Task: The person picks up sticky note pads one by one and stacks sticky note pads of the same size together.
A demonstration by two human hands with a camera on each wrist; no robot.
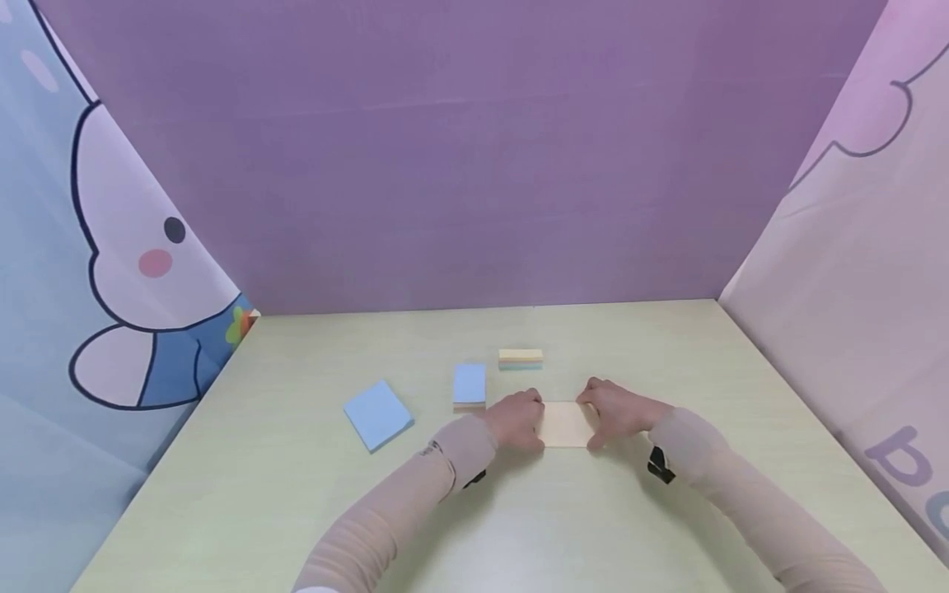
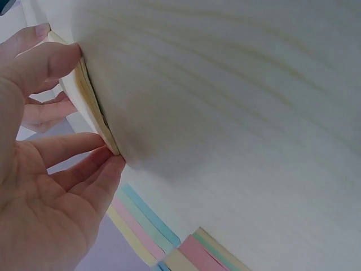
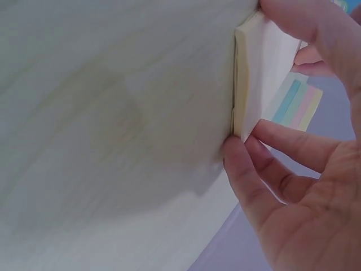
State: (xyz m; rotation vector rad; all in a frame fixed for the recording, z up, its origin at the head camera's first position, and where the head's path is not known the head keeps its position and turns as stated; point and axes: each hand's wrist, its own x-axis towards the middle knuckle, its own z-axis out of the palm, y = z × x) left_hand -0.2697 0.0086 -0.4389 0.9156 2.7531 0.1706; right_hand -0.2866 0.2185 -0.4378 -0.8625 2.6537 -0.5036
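A cream sticky-note pad (image 1: 566, 424) lies on the table between both hands. My left hand (image 1: 516, 422) holds its left side, thumb at the near corner and fingers at the far one. On the opposite side my right hand (image 1: 619, 409) grips the pad the same way. The left wrist view shows the thin edge of the pad (image 2: 90, 93) between thumb and fingertips. From the right wrist, the layered edge of the pad (image 3: 242, 79) shows close over the tabletop, thumb at one end and fingertips at the other.
Left of the hands lies a larger blue sticky-note pad (image 1: 378, 415), turned at an angle. A small blue-topped stack of notes (image 1: 469, 385) stands just beyond my left hand. Behind the cream pad is a stack of multicoloured strips (image 1: 521, 358). A purple backdrop (image 1: 489, 165) rises at the table's far edge.
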